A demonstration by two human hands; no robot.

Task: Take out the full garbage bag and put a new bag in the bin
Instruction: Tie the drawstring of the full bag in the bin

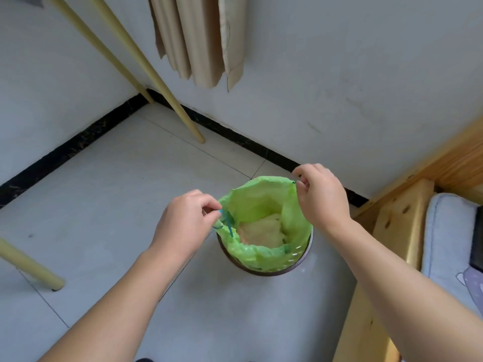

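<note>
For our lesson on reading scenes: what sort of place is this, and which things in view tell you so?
Probably a bedroom corner in a home: a wooden bed frame with a padded mattress, a beige curtain and a small lined bin on tiled floor.

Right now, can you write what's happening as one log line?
step: lifting bag | left hand: pinching blue drawstring | right hand: pinching green bag rim | bin: bag still inside

The pale tiled floor (109, 184) runs to a black skirting strip along both walls. The round bin (264, 270) with its green bag (261, 205) stands on it near the right-hand wall. Cream-coloured poles (183, 113) rest their feet on the tiles, and a wooden bed frame (392, 231) stands at the right.
</note>
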